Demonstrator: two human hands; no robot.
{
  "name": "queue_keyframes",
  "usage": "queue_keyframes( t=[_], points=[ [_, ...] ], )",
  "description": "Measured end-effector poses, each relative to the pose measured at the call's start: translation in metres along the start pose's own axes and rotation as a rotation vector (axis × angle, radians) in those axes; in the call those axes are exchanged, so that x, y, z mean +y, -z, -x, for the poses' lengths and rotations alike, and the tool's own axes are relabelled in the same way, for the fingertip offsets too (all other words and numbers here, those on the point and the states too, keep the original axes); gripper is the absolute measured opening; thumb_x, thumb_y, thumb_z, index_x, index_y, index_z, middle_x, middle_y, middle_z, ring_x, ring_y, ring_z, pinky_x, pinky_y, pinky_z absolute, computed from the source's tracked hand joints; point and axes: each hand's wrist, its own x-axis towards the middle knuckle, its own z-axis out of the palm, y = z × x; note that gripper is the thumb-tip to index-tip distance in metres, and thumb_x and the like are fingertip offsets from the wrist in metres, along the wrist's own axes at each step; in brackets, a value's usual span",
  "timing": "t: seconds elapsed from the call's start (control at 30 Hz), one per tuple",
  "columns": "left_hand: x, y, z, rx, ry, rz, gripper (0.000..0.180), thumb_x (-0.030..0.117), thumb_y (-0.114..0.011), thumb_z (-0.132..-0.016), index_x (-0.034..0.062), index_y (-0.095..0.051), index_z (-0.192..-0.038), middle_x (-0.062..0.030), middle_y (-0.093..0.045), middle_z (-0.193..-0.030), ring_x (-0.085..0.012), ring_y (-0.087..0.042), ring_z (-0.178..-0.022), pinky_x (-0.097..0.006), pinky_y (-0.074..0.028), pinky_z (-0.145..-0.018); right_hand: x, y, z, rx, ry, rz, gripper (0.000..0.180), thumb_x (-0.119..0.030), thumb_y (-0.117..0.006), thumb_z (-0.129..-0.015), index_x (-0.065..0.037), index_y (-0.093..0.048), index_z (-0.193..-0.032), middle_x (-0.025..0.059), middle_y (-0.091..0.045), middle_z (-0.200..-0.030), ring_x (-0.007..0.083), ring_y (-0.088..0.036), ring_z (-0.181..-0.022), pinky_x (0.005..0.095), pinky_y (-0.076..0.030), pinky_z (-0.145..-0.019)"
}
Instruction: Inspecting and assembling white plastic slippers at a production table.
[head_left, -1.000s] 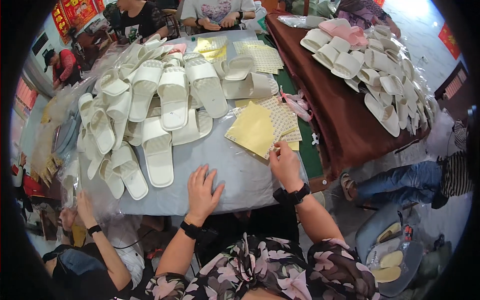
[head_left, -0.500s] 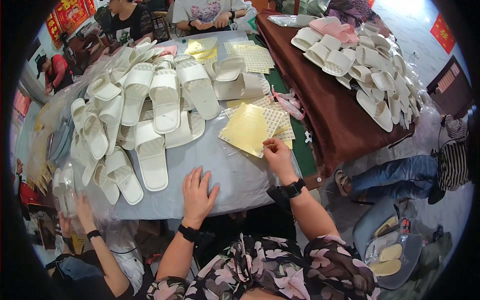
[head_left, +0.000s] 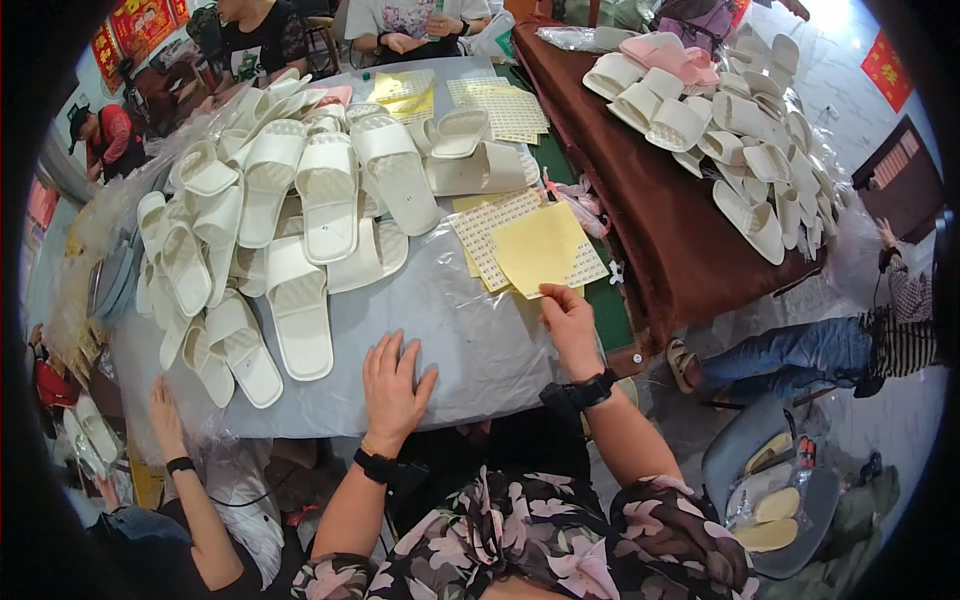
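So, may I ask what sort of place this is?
Probably a small workshop or packing room: white slippers lie heaped on a grey-covered table, sheets of small labels lie near them, and other people are around the table.

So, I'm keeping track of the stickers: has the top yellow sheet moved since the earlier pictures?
Yes, to the right: the top yellow sheet now lies closer to the pink plastic bag and farther from the slippers.
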Motion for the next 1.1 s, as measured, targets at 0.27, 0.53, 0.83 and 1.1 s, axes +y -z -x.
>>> queue_keyframes(
  t=[0.27,0.53,0.83,1.1],
  points=[
    [0.003,0.0,0.0,-0.015,0.008,-0.016,0.047,0.028,-0.07,-0.082,0.0039,-0.06,-0.122,-0.0196,-0.051,-0.135,-0.0383,-0.044,-0.127,-0.052,-0.03,-0.109,0.005,-0.027,-0.008,-0.265,0.018,0.065,0.036,-0.009,-0.06,-0.09,0.003,-0.059,-0.124,0.003,-0.064,-0.095,0.0065,-0.057,-0.076,0.0203,-0.045,-0.065],
    [0.0,-0.003,0.002,-0.021,0.024,-0.025,0.048,0.029,-0.071,-0.082,0.0042,-0.06,-0.122,-0.0189,-0.05,-0.135,-0.0378,-0.043,-0.128,-0.052,-0.03,-0.109,-0.003,-0.018,-0.009,-0.285,0.0,0.175,0.035,-0.009,-0.061,-0.087,0.001,-0.061,-0.121,0.0088,-0.066,-0.095,0.0146,-0.061,-0.073,0.0263,-0.051,-0.066],
    [0.002,-0.002,0.0,-0.035,0.042,0.013,0.047,0.028,-0.07,-0.081,0.0036,-0.06,-0.12,-0.018,-0.05,-0.136,-0.0376,-0.042,-0.13,-0.052,-0.03,-0.109,0.004,-0.012,-0.016,-0.036,0.54,0.708,0.031,-0.009,-0.063,-0.085,-0.001,-0.061,-0.115,0.0188,-0.054,-0.123,0.0291,-0.063,-0.089,0.0338,-0.054,-0.073],
    [0.003,-0.002,0.001,-0.037,0.04,0.012,0.043,0.021,-0.067,-0.083,0.0016,-0.059,-0.12,-0.0204,-0.049,-0.137,-0.0399,-0.043,-0.127,-0.049,-0.031,-0.108,-0.07,0.046,-0.026,-0.002,0.616,0.553,0.023,-0.003,-0.065,-0.083,-0.002,-0.066,-0.106,0.0139,-0.059,-0.114,0.022,-0.064,-0.085,0.0288,-0.053,-0.071]
  ],
)
